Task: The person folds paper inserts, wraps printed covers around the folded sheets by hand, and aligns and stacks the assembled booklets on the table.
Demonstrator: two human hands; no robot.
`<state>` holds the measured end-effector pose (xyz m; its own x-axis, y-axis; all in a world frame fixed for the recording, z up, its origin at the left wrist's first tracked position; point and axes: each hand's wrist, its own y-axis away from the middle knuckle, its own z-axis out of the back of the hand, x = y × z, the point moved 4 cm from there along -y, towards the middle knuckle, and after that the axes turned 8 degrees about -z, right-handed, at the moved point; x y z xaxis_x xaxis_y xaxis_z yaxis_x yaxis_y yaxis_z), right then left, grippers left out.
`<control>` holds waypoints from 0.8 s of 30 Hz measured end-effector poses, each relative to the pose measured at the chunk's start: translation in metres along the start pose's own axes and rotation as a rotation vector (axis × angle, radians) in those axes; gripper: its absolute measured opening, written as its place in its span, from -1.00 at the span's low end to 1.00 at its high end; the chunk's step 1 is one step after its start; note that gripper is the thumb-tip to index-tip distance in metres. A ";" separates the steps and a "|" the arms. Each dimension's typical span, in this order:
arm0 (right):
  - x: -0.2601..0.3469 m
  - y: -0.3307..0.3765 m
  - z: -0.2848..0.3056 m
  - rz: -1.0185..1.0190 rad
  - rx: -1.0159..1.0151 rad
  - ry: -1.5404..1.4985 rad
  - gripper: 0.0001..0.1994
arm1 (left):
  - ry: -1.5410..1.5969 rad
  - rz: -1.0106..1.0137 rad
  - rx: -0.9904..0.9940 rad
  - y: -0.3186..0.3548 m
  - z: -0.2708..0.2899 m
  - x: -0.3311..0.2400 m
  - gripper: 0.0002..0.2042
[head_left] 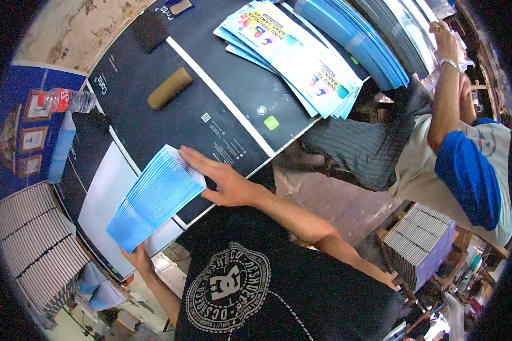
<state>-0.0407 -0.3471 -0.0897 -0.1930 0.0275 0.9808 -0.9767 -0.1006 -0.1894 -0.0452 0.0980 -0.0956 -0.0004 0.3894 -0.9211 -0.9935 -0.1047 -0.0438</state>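
Note:
A thick stack of light blue booklets (156, 199) tilts between my two hands above a white sheet, its many edges fanned in ridges. My right hand (224, 179) grips the upper right end, fingers along the far side and thumb at the near corner. At the lower left end my left hand (138, 256) supports the stack, its fingers partly hidden beneath it. The white sheet (105, 210) lies on the black table top (136, 119). Farther off on the same table, several printed booklets (301, 59) are spread in an overlapping pile.
A brown block (170, 89) sits mid-table, and a plastic bottle (68, 100) with a red label is at the left. Blue stacks (352, 40) stand at the far right. Another person (466, 165) works on the right. Bundled stacks (37, 244) fill the lower left.

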 end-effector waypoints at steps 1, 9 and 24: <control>0.001 -0.001 -0.001 0.026 -0.016 0.024 -0.09 | -0.036 -0.005 0.016 -0.001 0.003 0.002 -0.35; 0.004 0.001 0.002 0.008 -0.066 0.036 -0.13 | -0.008 -0.062 -0.044 -0.004 -0.019 -0.016 -0.44; 0.034 0.007 -0.004 -0.180 -0.302 0.215 -0.32 | -0.063 0.015 0.114 -0.010 -0.036 -0.078 -0.39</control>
<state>-0.0543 -0.3433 -0.0577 -0.0007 0.2280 0.9737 -0.9740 0.2205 -0.0523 -0.0313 0.0355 -0.0373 -0.0184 0.4453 -0.8952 -0.9998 -0.0073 0.0169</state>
